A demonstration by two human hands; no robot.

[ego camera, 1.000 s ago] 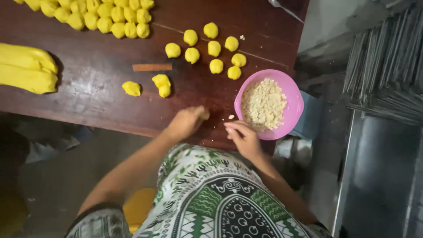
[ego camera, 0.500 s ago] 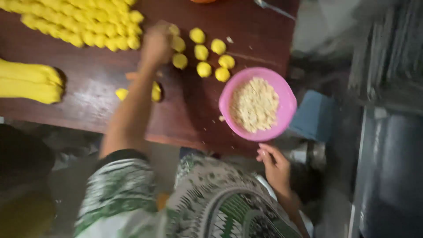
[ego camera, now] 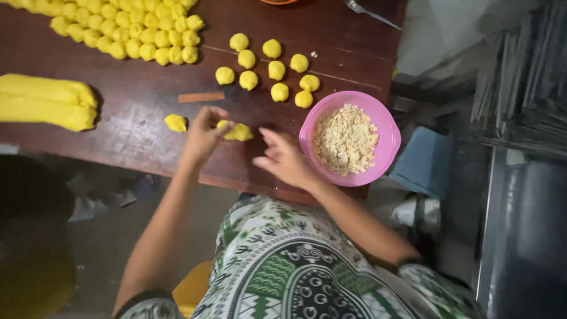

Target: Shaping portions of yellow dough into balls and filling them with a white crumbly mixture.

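Observation:
My left hand (ego camera: pixel 204 133) pinches a lump of yellow dough (ego camera: pixel 238 132) lying on the dark wooden table (ego camera: pixel 136 136). My right hand (ego camera: pixel 283 158) hovers open just right of that lump, fingers spread, beside a pink bowl (ego camera: pixel 378 121) of pale crumbly filling (ego camera: pixel 344 140). Another small yellow dough piece (ego camera: pixel 175 122) lies left of my left hand. Several rolled yellow balls (ego camera: pixel 273 68) sit behind the hands.
A dense cluster of yellow balls (ego camera: pixel 127 32) fills the far left. Two long yellow dough logs (ego camera: pixel 47 103) lie at the left edge. A short brown stick (ego camera: pixel 201 97) rests on the table. Metal racks (ego camera: pixel 525 77) stand to the right.
My left hand came back from the far balls to the near dough lump. My right hand rose from below the table edge to hover beside the bowl.

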